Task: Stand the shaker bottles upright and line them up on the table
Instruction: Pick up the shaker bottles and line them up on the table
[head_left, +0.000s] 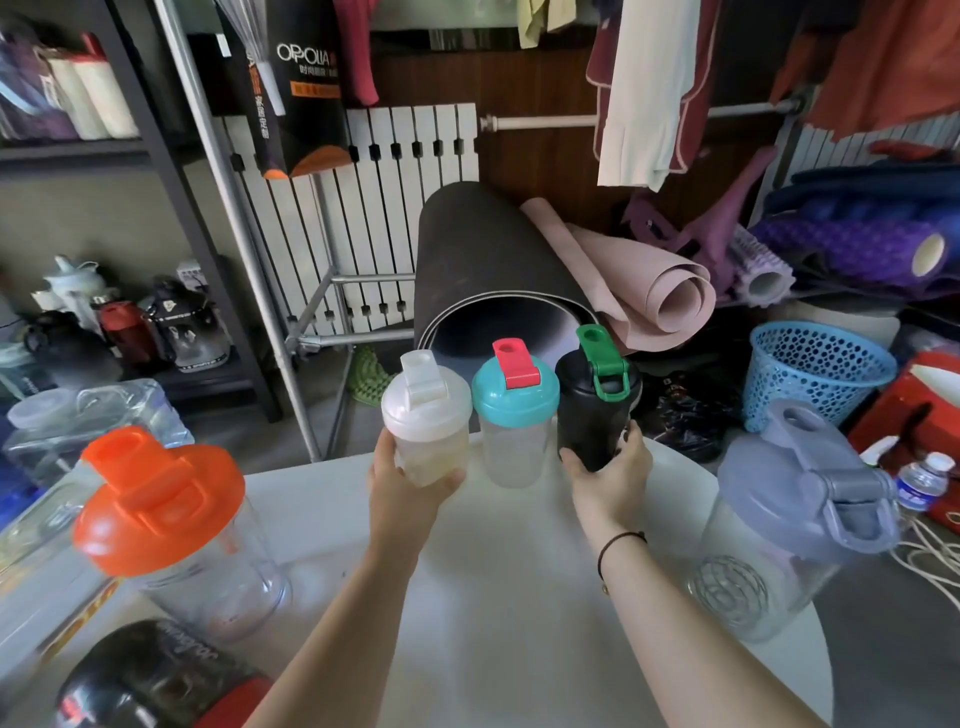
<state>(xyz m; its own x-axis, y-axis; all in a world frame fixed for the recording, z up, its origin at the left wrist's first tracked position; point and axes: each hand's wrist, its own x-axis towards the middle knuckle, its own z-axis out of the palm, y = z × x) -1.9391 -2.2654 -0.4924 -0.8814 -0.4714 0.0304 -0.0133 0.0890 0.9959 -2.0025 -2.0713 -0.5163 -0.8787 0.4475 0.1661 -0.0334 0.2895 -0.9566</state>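
Observation:
Three shaker bottles stand upright in a row at the far edge of the white table (498, 597). The white-lidded bottle (425, 415) is on the left, gripped low by my left hand (402, 480). The clear bottle with a teal lid and red cap (514, 415) stands in the middle, untouched. My right hand (610, 467) grips the black bottle with a green cap (592, 405) on the right. An orange-lidded clear shaker (171, 525) stands upright near left. A grey-lidded shaker (789, 519) with a wire ball inside stands near right. A black and red bottle (150, 680) lies at the bottom left.
Rolled yoga mats (519, 280) lean behind the table. A blue mesh basket (810, 369) sits at the right, with a small water bottle (924, 480) and a white cord nearby. A clear water jug (93, 415) is at the left. Shelves at the far left hold more bottles.

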